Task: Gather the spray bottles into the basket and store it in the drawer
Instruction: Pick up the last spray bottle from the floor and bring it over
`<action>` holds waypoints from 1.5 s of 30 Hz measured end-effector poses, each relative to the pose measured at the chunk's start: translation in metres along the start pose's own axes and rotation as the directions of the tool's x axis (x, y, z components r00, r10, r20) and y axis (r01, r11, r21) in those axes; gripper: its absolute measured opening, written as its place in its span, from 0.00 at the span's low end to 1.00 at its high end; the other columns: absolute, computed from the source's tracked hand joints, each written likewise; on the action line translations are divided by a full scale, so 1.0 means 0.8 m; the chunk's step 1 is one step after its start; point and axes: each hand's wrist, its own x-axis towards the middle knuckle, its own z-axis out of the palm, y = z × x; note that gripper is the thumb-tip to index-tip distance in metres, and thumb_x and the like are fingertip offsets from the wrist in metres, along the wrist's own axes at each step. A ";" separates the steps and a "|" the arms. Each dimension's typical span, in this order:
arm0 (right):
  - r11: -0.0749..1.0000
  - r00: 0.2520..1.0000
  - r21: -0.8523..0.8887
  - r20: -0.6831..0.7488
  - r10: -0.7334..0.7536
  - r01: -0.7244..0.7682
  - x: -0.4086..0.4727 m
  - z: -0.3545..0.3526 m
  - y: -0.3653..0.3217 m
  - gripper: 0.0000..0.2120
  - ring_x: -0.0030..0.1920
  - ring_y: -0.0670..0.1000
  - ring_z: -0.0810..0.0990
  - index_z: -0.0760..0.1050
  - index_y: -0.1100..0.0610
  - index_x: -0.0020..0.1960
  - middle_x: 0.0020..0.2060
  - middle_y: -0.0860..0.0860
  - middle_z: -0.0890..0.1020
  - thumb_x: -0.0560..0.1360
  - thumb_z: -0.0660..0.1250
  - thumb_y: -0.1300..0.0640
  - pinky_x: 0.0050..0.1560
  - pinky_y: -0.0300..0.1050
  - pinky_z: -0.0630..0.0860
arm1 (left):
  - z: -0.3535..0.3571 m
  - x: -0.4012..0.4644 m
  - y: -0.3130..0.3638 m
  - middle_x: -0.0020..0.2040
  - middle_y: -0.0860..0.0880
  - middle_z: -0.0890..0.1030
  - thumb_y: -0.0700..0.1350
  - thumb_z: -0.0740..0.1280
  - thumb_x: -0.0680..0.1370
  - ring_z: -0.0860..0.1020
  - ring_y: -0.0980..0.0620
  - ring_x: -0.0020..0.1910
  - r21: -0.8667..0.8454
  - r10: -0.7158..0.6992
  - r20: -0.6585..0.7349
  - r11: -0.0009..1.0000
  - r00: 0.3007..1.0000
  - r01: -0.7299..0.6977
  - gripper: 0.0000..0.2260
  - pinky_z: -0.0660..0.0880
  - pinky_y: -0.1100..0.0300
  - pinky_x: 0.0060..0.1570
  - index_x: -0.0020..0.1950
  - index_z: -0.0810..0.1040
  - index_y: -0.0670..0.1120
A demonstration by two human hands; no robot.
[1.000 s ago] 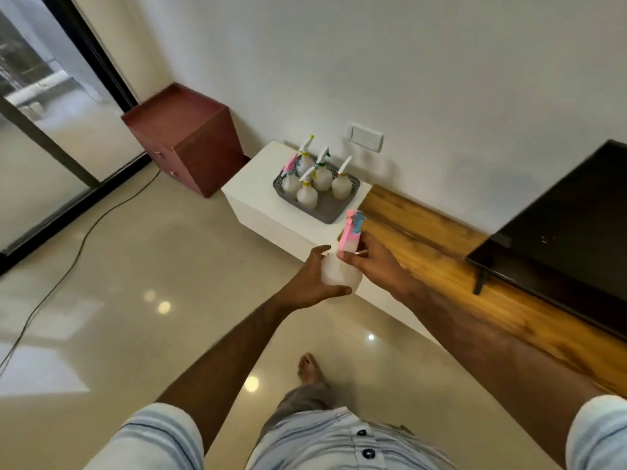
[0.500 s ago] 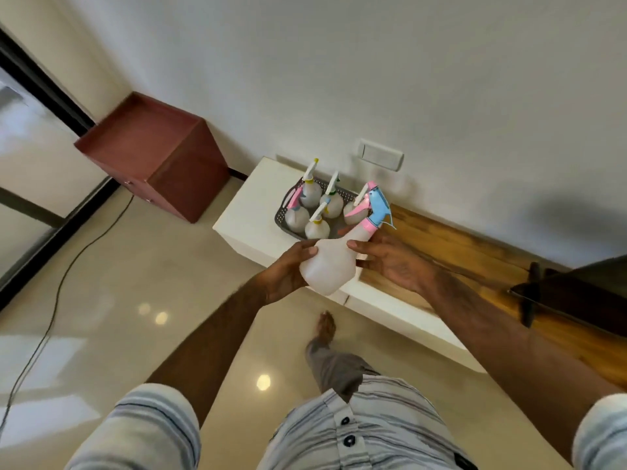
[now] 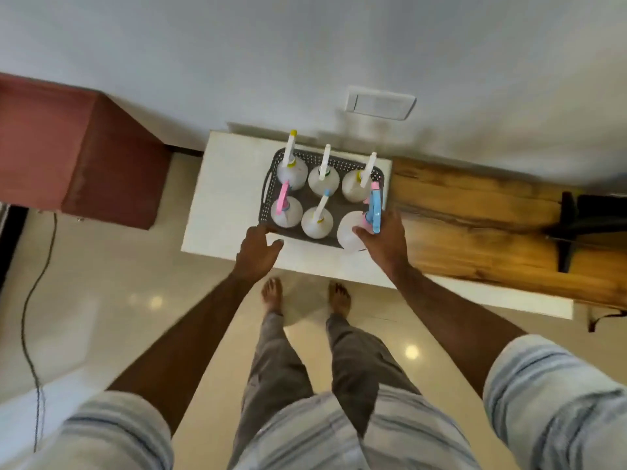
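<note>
A white low cabinet (image 3: 234, 198) is standing against the wall, with a wooden bench top (image 3: 492, 225) running off its right side and a dark red cabinet (image 3: 78, 154) sitting well apart to its left. The grey basket (image 3: 307, 237) is resting toward the back right corner of the white top, its near rim close to the front edge. Five spray bottles are already standing upright inside it in two rows, among them a pink-headed bottle (image 3: 286, 212) at the near left.

The sixth bottle (image 3: 351, 232), with a blue and pink head, is sitting at the basket's near right corner, and it looks to be going into the last free slot. The right hand (image 3: 385, 237) is gripping it around the neck, fingers closed, arm reaching forward. The left hand (image 3: 258, 249) is hovering with fingers loosely spread and holding nothing, just at the basket's near left corner; whether it is touching the rim I cannot tell.

To do this step well, the bottle should probably be going down straight, its base clearing the rim, while the left hand is steadying the basket against sliding.
</note>
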 end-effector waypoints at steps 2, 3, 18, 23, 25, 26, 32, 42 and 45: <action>0.999 0.999 -0.048 -0.029 0.020 -0.021 0.015 0.034 0.012 0.21 0.58 0.58 0.78 0.78 0.59 0.61 0.55 0.58 0.77 0.70 0.77 0.54 0.57 0.49 0.75 | -0.004 0.044 -0.024 0.68 0.44 0.72 0.44 0.66 0.80 0.72 0.45 0.68 -0.029 -0.005 -0.010 1.000 1.000 0.004 0.17 0.69 0.50 0.69 0.69 0.72 0.45; 0.998 0.998 -0.059 -0.050 0.027 -0.030 0.023 0.050 0.019 0.21 0.58 0.58 0.78 0.78 0.59 0.61 0.55 0.58 0.77 0.71 0.76 0.54 0.58 0.50 0.76 | -0.004 0.066 -0.036 0.69 0.44 0.72 0.43 0.66 0.80 0.71 0.45 0.69 -0.032 0.002 -0.005 0.999 1.000 -0.002 0.18 0.69 0.53 0.68 0.70 0.71 0.44; 0.987 0.945 -0.047 -0.299 0.132 -0.153 0.092 0.147 0.080 0.23 0.56 0.56 0.77 0.77 0.59 0.61 0.54 0.57 0.77 0.70 0.77 0.52 0.54 0.51 0.78 | 0.018 0.197 -0.117 0.80 0.42 0.62 0.43 0.67 0.80 0.62 0.41 0.78 0.350 0.181 0.308 0.891 0.934 -0.289 0.30 0.62 0.43 0.75 0.80 0.58 0.42; 0.987 0.932 -0.004 -0.329 0.149 -0.159 0.086 0.156 0.087 0.28 0.57 0.57 0.79 0.74 0.63 0.62 0.55 0.59 0.78 0.67 0.80 0.54 0.50 0.44 0.76 | 0.023 0.197 -0.126 0.78 0.42 0.64 0.44 0.68 0.79 0.66 0.37 0.74 0.423 0.239 0.265 0.842 0.934 -0.335 0.29 0.68 0.38 0.68 0.78 0.62 0.43; 0.988 0.932 0.000 -0.330 0.148 -0.156 0.084 0.158 0.090 0.28 0.57 0.57 0.78 0.74 0.63 0.63 0.55 0.60 0.77 0.68 0.79 0.55 0.53 0.44 0.77 | 0.022 0.192 -0.132 0.77 0.42 0.65 0.43 0.68 0.79 0.67 0.37 0.72 0.441 0.271 0.253 0.822 0.929 -0.360 0.29 0.68 0.38 0.65 0.77 0.63 0.42; 0.988 0.935 -0.003 -0.325 0.143 -0.152 0.083 0.158 0.091 0.28 0.57 0.56 0.77 0.75 0.63 0.64 0.56 0.60 0.77 0.68 0.79 0.57 0.54 0.44 0.76 | 0.022 0.189 -0.135 0.76 0.42 0.65 0.43 0.68 0.78 0.67 0.37 0.71 0.454 0.290 0.251 0.807 0.924 -0.377 0.28 0.69 0.38 0.65 0.76 0.63 0.42; 0.980 0.888 0.108 -0.417 0.195 -0.164 0.047 0.158 0.104 0.25 0.57 0.55 0.76 0.75 0.57 0.63 0.57 0.57 0.76 0.68 0.73 0.67 0.57 0.48 0.77 | 0.026 0.158 -0.150 0.68 0.46 0.70 0.40 0.66 0.76 0.70 0.43 0.66 0.498 0.523 0.369 0.587 0.768 -0.639 0.21 0.70 0.46 0.62 0.69 0.70 0.47; 0.690 0.769 0.569 -0.149 0.621 -0.447 -0.162 0.282 0.187 0.16 0.55 0.55 0.78 0.75 0.58 0.63 0.58 0.56 0.75 0.75 0.68 0.65 0.56 0.46 0.76 | 0.103 0.153 -0.137 0.80 0.44 0.61 0.41 0.66 0.77 0.60 0.44 0.80 0.375 0.305 0.876 0.057 0.374 -0.925 0.28 0.60 0.49 0.77 0.77 0.65 0.44; 0.510 0.720 0.698 0.012 0.694 -0.503 -0.187 0.333 0.222 0.14 0.55 0.53 0.78 0.75 0.59 0.62 0.57 0.56 0.78 0.78 0.68 0.59 0.49 0.41 0.73 | 0.132 0.172 -0.133 0.80 0.44 0.62 0.39 0.65 0.78 0.61 0.44 0.79 0.332 0.337 0.893 -0.041 0.300 -0.942 0.27 0.62 0.46 0.76 0.77 0.65 0.43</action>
